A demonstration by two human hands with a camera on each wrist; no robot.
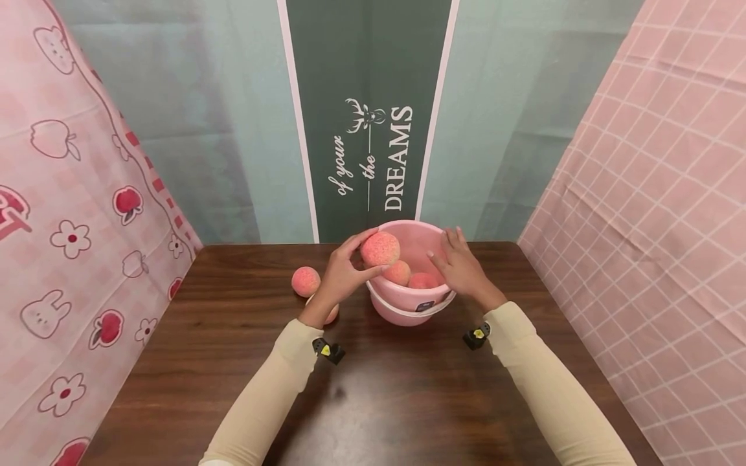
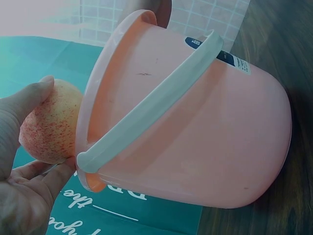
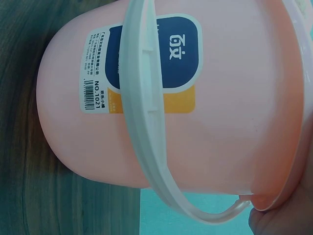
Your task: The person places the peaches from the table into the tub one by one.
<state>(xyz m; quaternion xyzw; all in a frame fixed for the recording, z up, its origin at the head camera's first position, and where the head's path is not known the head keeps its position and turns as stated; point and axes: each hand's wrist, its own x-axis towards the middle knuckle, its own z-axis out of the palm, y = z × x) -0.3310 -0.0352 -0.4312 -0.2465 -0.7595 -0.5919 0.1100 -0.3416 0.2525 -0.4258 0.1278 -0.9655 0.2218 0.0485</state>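
A pink bucket [image 1: 402, 299] with a white handle [image 2: 156, 105] stands on the table, and several peach-like balls [image 1: 423, 281] lie inside it. At its left rim my left hand [image 1: 344, 275] holds another pink-orange ball [image 1: 381, 249] between thumb and fingers; the left wrist view shows this ball [image 2: 54, 122] beside the rim, with the hand [image 2: 29, 166] around it. My right hand [image 1: 466, 268] rests on the right rim, thumb toward the inside. In the right wrist view, part of that hand [image 3: 288, 210] touches the rim near the handle's end.
On the wooden table [image 1: 408, 401], left of the bucket, lies a pink ball [image 1: 305, 281]. Another ball [image 1: 332, 314] is partly hidden behind my left wrist. Curtains hang behind the table [image 1: 233, 129] and on both sides.
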